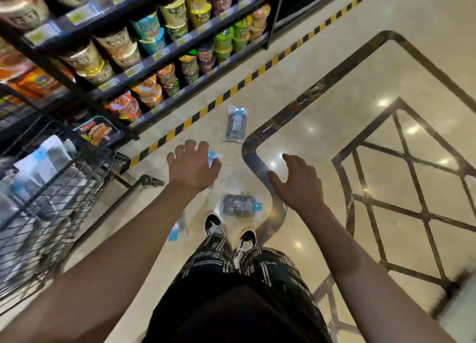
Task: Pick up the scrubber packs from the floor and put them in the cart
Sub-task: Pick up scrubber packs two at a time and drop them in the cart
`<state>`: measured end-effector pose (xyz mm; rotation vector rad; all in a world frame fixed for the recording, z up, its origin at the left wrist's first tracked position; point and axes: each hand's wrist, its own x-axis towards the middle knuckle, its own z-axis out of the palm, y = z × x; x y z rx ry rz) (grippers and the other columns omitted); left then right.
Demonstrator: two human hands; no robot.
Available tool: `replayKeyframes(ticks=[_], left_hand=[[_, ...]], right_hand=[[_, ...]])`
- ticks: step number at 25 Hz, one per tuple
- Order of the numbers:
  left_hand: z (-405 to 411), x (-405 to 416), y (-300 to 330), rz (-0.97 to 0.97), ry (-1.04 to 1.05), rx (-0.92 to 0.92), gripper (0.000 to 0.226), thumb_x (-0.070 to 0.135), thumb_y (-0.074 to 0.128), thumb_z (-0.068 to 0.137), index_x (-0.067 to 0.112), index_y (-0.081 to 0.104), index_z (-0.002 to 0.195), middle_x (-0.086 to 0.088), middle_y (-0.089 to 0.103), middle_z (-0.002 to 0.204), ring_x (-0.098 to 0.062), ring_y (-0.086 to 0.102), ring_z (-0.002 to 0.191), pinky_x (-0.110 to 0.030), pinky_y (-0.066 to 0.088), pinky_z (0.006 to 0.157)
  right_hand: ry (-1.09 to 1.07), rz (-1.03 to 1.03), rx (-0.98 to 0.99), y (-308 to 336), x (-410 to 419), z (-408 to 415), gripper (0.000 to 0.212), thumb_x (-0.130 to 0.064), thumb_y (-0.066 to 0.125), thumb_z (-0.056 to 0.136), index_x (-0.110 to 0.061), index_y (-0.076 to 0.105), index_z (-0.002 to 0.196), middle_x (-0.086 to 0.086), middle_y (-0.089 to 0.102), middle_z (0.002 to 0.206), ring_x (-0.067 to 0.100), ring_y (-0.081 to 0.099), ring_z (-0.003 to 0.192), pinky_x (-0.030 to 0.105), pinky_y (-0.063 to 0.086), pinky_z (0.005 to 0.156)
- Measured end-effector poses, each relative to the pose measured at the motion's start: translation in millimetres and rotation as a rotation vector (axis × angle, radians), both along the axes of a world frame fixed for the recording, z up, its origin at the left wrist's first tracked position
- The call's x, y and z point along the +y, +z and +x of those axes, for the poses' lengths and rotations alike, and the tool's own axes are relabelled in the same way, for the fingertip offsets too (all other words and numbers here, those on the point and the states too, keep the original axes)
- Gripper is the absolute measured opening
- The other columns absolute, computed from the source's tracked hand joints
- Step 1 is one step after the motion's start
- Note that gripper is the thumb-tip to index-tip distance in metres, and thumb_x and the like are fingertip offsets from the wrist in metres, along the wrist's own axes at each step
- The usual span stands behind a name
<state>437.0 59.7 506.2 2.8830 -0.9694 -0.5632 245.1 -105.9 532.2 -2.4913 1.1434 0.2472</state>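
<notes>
A shop aisle with a glossy cream floor, inlaid with dark curved bands and edged by a yellow-and-black striped tape along the foot of the shelves.

Four scrubber packs lie on the floor. The far pack lies flat between the tape and the dark band, clear plastic with a blue tag at its top end. The second pack is mostly hidden under the left hand, only its blue corner showing. The near pack lies just ahead of the shoes, its blue tag toward the right. A fourth pack lies left of the shoes, blurred, partly hidden by the left forearm.

The left hand is held out above the floor with fingers spread and bent like a claw, holding nothing. The right hand is held out beside it, well apart, fingers loosely spread and empty, over the dark band.

The cart, black wire, stands at the left, close by the shelves; several clear packs with blue tags already lie inside it. The shelves carry rows of cup noodles with price tags along their edges.
</notes>
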Motion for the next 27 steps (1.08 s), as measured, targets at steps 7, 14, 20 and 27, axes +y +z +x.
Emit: replayKeyframes(ticks=[7, 14, 20, 27], left_hand=[[-5.5, -10.2, -174.2, 0.181, 0.095, 0.234, 0.057, 0.051, 0.049, 0.097, 0.013, 0.049, 0.14, -0.018, 0.054, 0.131, -0.042, 0.055, 0.117, -0.048, 0.046, 0.096], [23.6, -7.8, -451.5, 0.177, 0.298, 0.407, 0.056, 0.045, 0.049, 0.1, 0.016, 0.041, 0.147, -0.021, 0.047, 0.136, -0.044, 0.053, 0.123, -0.051, 0.045, 0.103], [77.8, -6.2, -653.3, 0.09, 0.508, 0.462, 0.057, 0.043, 0.06, 0.096, 0.006, 0.047, 0.137, -0.025, 0.045, 0.136, -0.046, 0.051, 0.125, -0.052, 0.043, 0.108], [117.4, -11.6, -732.5, -0.073, 0.784, 0.536, 0.097, 0.027, 0.093, 0.071, 0.002, 0.033, 0.144, -0.02, 0.054, 0.139, -0.035, 0.057, 0.123, -0.042, 0.051, 0.098]], right_hand=[[0.069, 0.343, 0.243, -199.7, 17.4, -4.6, 0.063, -0.056, 0.057, 0.093, -0.02, 0.05, 0.144, 0.01, 0.058, 0.144, 0.039, 0.057, 0.126, 0.049, 0.051, 0.099], [-0.611, 0.774, 0.253, -477.3, 39.0, -4.0, 0.06, -0.051, 0.059, 0.098, -0.006, 0.053, 0.137, 0.013, 0.066, 0.12, 0.036, 0.062, 0.115, 0.033, 0.045, 0.088], [-1.468, 1.293, 0.081, -676.5, 61.3, 3.3, 0.06, -0.062, 0.068, 0.088, -0.023, 0.045, 0.129, 0.016, 0.049, 0.13, 0.039, 0.054, 0.115, 0.06, 0.052, 0.095], [-1.751, 1.352, -0.058, -769.0, 68.9, 22.1, 0.073, -0.07, 0.074, 0.076, -0.013, 0.061, 0.119, 0.012, 0.07, 0.107, 0.032, 0.063, 0.106, 0.052, 0.046, 0.102]])
